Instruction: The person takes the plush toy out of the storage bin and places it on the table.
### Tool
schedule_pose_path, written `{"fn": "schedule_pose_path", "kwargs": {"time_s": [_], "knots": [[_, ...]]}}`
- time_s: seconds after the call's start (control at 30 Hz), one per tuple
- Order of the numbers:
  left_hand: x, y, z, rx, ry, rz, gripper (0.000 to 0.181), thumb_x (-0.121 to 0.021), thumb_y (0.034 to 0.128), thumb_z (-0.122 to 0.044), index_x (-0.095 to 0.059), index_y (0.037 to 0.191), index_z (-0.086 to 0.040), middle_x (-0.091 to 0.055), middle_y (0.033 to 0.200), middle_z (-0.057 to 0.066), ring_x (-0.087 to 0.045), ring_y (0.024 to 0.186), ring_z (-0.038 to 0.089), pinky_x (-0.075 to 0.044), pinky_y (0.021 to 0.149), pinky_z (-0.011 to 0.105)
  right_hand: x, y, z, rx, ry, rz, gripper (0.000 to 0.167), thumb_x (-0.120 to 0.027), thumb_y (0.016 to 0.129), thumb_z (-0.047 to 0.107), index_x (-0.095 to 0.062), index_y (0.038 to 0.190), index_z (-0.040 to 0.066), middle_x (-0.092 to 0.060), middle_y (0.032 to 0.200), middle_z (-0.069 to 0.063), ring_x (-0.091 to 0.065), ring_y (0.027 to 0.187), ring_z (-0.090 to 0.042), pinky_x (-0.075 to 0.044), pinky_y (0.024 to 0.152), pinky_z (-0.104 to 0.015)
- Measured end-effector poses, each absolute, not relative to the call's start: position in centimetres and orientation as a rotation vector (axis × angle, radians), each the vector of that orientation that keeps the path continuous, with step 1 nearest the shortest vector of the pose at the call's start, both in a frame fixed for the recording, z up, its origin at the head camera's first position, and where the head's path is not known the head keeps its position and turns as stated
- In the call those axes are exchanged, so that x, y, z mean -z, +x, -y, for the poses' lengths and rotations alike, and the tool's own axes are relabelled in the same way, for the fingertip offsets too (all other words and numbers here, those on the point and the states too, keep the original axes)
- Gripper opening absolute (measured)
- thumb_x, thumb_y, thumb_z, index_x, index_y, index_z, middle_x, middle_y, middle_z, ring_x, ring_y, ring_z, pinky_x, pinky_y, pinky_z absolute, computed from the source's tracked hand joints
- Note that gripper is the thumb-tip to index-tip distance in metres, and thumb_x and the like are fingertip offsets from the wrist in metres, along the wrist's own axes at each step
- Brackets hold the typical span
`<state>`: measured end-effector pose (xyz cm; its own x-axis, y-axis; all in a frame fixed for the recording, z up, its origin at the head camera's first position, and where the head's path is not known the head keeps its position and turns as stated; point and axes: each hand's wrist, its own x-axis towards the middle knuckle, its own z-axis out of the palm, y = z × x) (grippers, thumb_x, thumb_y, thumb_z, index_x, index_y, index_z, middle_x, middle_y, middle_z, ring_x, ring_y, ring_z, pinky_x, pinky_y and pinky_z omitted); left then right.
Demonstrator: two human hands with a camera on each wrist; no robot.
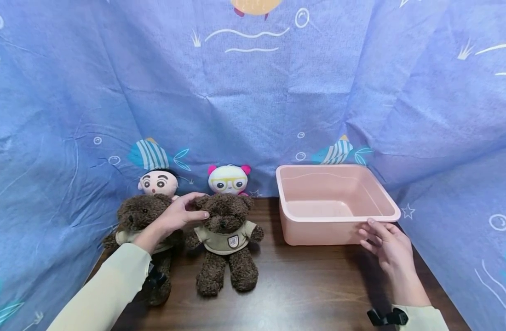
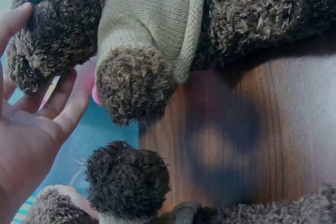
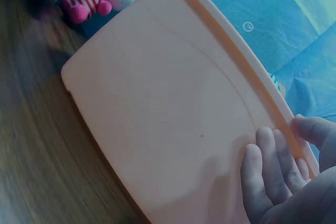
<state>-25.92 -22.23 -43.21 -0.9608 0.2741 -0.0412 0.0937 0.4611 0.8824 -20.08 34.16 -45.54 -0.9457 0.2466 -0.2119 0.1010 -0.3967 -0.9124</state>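
A dark brown teddy bear point(image 1: 226, 241) in a beige knitted top sits upright on the wooden table. My left hand point(image 1: 176, 218) holds the side of its head, thumb in front and fingers behind, as the left wrist view also shows. On the right stands an upright pink plastic basin point(image 1: 323, 233) with nothing inside. The thumb of my right hand point(image 1: 395, 248) lies on the basin's near rim at the right corner, while its fingers press the outer wall point(image 3: 173, 103) below. A second brown teddy bear point(image 1: 139, 214) sits to the left, partly hidden by my left forearm.
Behind the bears are a plush doll point(image 1: 158, 182) with thick black eyebrows and a white plush toy point(image 1: 228, 178) with pink ears and yellow glasses. Blue fish-patterned cloth point(image 1: 253, 101) encloses the back and sides of the table point(image 1: 294, 285).
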Motion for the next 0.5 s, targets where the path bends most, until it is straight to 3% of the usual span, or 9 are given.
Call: {"fn": "schedule_pose_path", "kwargs": {"time_s": [0.1,0.33,0.5], "knots": [[43.3,-25.7,22.3,-1.544,0.329,-2.544,0.070,-0.080,0.0907,-0.027,-0.049,0.151,-0.010,-0.056,0.137,0.018,-0.058,0.115,0.028,-0.050,0.092,0.036,45.6,-20.0,-34.4,-2.464,-0.455,1.746,0.012,-0.076,0.095,0.017,-0.064,0.096,0.017,-0.080,0.086,0.003,-0.077,0.075,-0.012,-0.063,0.062,-0.034],[43.1,-25.4,22.1,-1.609,0.419,-2.576,0.068,-0.077,0.0933,-0.024,-0.047,0.153,-0.009,-0.049,0.153,0.019,-0.049,0.138,0.039,-0.041,0.113,0.057,45.1,-19.0,-34.8,-2.168,-0.514,2.040,0.018,-0.078,0.093,0.029,-0.063,0.096,0.019,-0.078,0.079,0.006,-0.076,0.069,-0.010,-0.061,0.056,-0.030],[41.8,-24.2,22.1,-1.571,0.421,-2.658,0.067,-0.073,0.0964,-0.031,-0.044,0.155,-0.015,-0.044,0.157,0.017,-0.044,0.142,0.040,-0.035,0.117,0.061,43.8,-18.3,-34.4,-1.815,-0.488,2.310,0.029,-0.078,0.092,0.039,-0.063,0.092,0.015,-0.076,0.071,0.010,-0.073,0.060,-0.010,-0.057,0.049,-0.029]]}}
